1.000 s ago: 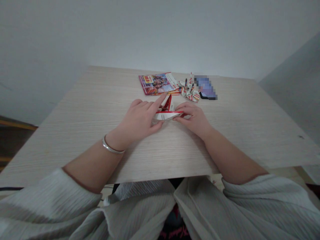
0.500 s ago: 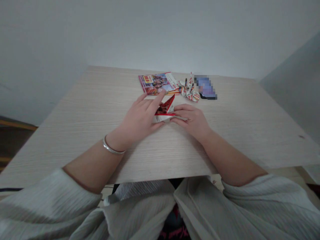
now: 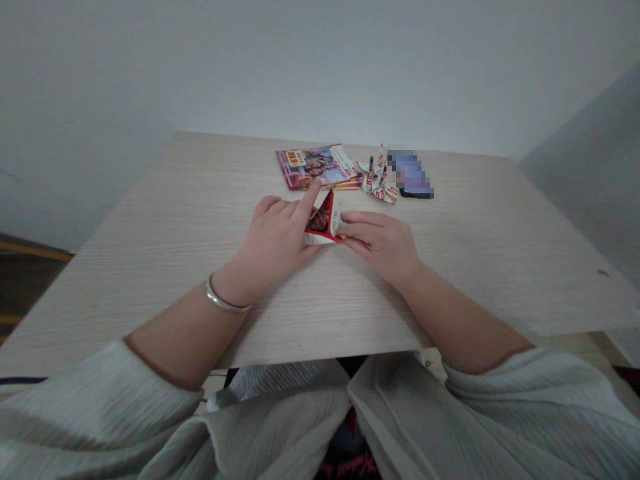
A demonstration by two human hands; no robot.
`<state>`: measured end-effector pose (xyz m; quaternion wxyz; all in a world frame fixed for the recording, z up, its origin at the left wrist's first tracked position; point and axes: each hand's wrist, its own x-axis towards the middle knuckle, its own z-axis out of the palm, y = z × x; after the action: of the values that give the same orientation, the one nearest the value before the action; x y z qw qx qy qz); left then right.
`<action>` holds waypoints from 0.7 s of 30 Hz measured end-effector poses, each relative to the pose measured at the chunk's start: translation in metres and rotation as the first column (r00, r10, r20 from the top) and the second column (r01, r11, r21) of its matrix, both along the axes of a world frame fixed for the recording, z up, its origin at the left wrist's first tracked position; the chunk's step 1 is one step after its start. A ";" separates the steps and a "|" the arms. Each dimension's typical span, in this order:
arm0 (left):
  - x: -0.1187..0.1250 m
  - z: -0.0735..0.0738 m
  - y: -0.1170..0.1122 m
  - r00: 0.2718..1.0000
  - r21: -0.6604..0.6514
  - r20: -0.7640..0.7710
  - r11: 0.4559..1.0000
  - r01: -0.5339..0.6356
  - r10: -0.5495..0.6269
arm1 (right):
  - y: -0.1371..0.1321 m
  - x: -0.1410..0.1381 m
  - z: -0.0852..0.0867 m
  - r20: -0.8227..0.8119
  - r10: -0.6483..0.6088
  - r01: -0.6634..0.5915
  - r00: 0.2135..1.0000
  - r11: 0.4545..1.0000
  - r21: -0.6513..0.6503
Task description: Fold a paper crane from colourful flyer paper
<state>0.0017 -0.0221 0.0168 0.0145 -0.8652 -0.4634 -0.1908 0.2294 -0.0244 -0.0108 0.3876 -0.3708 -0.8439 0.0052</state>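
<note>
A small piece of folded paper [image 3: 323, 223], printed in red and dark colours with white areas, is held between both hands just above or on the table. My left hand [image 3: 281, 230] grips its left side, the thumb along the near edge and the index finger stretched out past the far side. At the paper's right corner, the fingers of my right hand [image 3: 383, 243] are pinched on a white flap. Part of the paper is hidden behind my left fingers.
Beyond my hands lies a stack of printed leaflets [image 3: 320, 163]. Right of it sits a folded paper figure [image 3: 379, 183] with red and white print. A phone [image 3: 413, 175], blurred on its screen, lies beside that. The pale wooden table [image 3: 175, 220] meets a wall at the back.
The paper has been turned and its folds have shifted, so its peak points up farther left. My right fingers have moved slightly left along with its corner.
</note>
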 end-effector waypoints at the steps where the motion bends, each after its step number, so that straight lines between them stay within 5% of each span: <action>1: 0.000 -0.001 0.000 1.000 0.011 0.023 1.000 0.005 -0.005 | -0.001 0.000 0.001 0.014 0.003 -0.004 1.000 1.000 0.006; 9: -0.006 -0.008 0.008 0.925 -0.110 0.323 0.962 0.249 -0.202 | -0.002 0.001 0.005 0.017 -0.003 0.002 1.000 0.999 0.033; 16: -0.003 -0.003 0.005 0.898 -0.026 0.411 0.982 0.185 -0.158 | -0.001 0.001 0.007 0.026 0.047 -0.048 0.999 0.997 0.066; 21: 0.000 -0.002 0.005 0.884 0.068 0.437 0.986 0.153 -0.167 | -0.003 -0.004 0.007 -0.274 0.008 -0.078 0.962 0.967 -0.244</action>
<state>0.0012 -0.0171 0.0146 -0.0929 -0.8344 -0.3788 -0.3894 0.2257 -0.0277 -0.0042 0.4487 -0.3945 -0.7833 0.1718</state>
